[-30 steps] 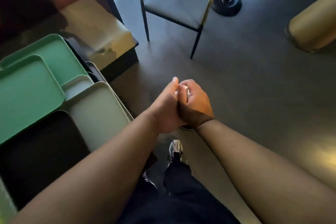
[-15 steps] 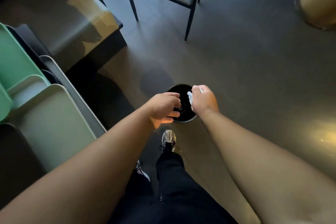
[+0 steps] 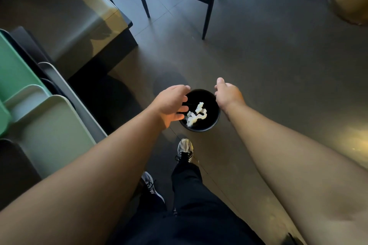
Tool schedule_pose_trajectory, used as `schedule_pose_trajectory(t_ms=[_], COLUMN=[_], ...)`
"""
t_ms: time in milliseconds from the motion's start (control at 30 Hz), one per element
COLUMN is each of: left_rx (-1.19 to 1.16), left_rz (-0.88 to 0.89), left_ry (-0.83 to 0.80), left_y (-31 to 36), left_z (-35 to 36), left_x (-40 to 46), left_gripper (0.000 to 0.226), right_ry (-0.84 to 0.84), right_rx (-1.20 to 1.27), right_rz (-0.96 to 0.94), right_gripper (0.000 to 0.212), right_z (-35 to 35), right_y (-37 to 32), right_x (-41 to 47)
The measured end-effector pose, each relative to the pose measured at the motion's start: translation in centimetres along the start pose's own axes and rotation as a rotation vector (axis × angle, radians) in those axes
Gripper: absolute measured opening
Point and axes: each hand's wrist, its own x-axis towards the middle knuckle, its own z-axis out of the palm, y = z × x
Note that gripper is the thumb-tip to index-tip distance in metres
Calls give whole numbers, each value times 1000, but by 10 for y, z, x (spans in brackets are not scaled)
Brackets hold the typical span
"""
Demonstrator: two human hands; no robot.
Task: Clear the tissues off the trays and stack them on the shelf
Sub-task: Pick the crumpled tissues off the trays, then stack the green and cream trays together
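Dark floor carries a round black waste bin [image 3: 207, 127] holding crumpled white tissue [image 3: 196, 114]. Above its rim, left hand [image 3: 171, 105] and right hand [image 3: 229, 95] hang relaxed, holding nothing; a careless arm sweep risks tipping it.

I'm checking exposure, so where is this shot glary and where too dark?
Head view: warm glare on the floor at right; the bin interior is black, only the white tissue reads; wide-angle stretches both forearms.
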Motion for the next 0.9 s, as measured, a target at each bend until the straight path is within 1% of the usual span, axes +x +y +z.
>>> schedule_pose_trajectory(t_ms=[33, 100, 133, 200, 233, 300, 367, 433, 500, 567, 667, 800, 867, 900], left_rx=[1, 8, 10, 6, 0, -4, -55, -119, -120, -116, -154, -89, -43, -27], left_rz=[2, 14, 23, 40, 48, 78, 163, 226, 229, 265, 376, 461, 486, 491], left_ry=[-5, -4, 7, 25, 33, 49, 106, 142, 141, 146, 184, 256, 313, 339], left_y=[0, 2, 2, 5, 7, 12, 18, 15, 15, 15, 3, -28, -50, -61], left_z=[-1, -5, -6, -12, -17, -28, -63, -90, -88, -92, -139, -208, -241, -256], left_x=[-2, -6, -9, -20, -25, -34, -56, -68, -71, -81, -117, -161, -175, -179], left_gripper=[28, 29, 26, 14, 9, 15, 19, 13, 28, 30, 36, 44, 46, 46], right_ry=[-14, -51, -69, -95, -106, -133, -188, -209, -202, -206, -242, -229, -195, -159], right_rx=[29, 76, 101, 146, 166, 188, 149, 127, 104, 54, 12, -18, -107, -180], right_rz=[-7, -11, -20, -49, -75, -144, -243, -320, -335, -350, -431, -529, -586, -593], right_gripper=[56, 48, 43, 39, 39, 39, 38, 38, 42, 44, 43, 35, 23, 27], right_z=[1, 4, 7, 14, 20, 33, 58, 79, 80, 83, 114, 165, 193, 207], right_y=[-3, -11, -14, -23, -30, -48, -80, -100, -103, -103, -121, -134, -129, -125], right_x=[-2, -11, -16, -27, -33, -47, -85, -114, -116, -120, -167, -226, -248, -254])
